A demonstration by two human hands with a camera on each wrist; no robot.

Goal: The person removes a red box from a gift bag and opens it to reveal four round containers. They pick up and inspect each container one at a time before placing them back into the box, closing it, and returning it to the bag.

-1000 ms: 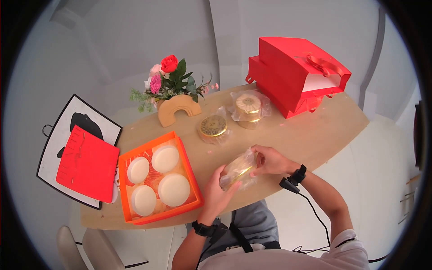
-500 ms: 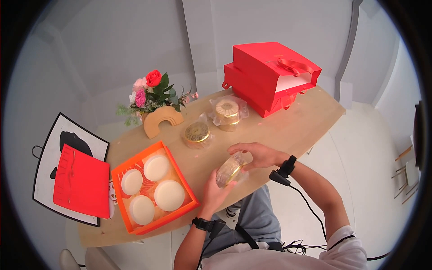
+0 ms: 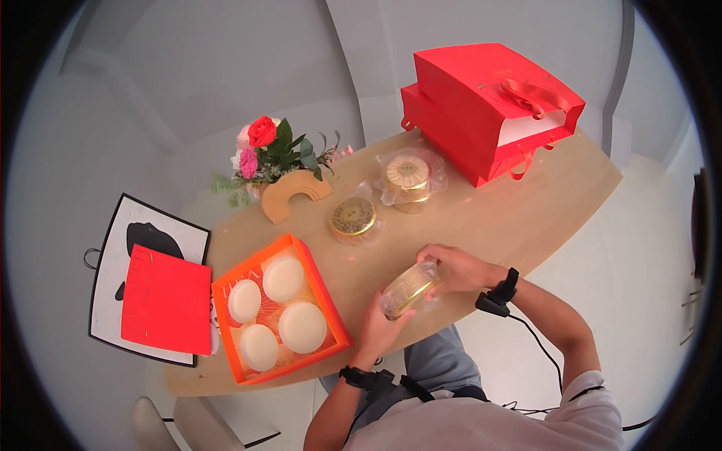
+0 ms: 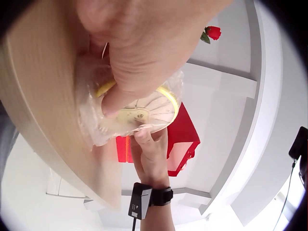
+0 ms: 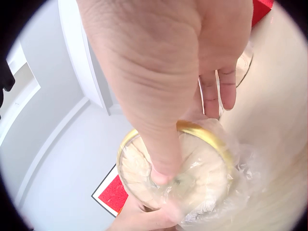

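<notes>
A round, gold-rimmed canister (image 3: 410, 289) in crinkled clear plastic is held on its side between both hands, over the front of the table. The left hand (image 3: 380, 328) grips its lower left side, with the thumb across one flat face in the left wrist view. At the opposite side the right hand (image 3: 468, 270) holds it, thumb pressed on the pale, pleated-looking face (image 5: 197, 168) in the right wrist view. Loose plastic film (image 5: 245, 175) sticks out past the rim. Beyond the hands stand a similar wrapped canister with a dark speckled top (image 3: 353, 216) and a pale-topped wrapped stack (image 3: 408, 174).
An orange gift box (image 3: 342, 340) with several white round lids (image 3: 302, 328) lies left of the hands. Red gift bags (image 3: 481, 113) lie at the back right. A flower arrangement (image 3: 263, 134) in a wooden arch (image 3: 293, 194) and a red bag (image 3: 167, 301) on a framed board stand further left.
The canister stays between both hands, tilting slightly as the fingers shift on it. The head view has swung to one side and back. The things on the table keep their places.
</notes>
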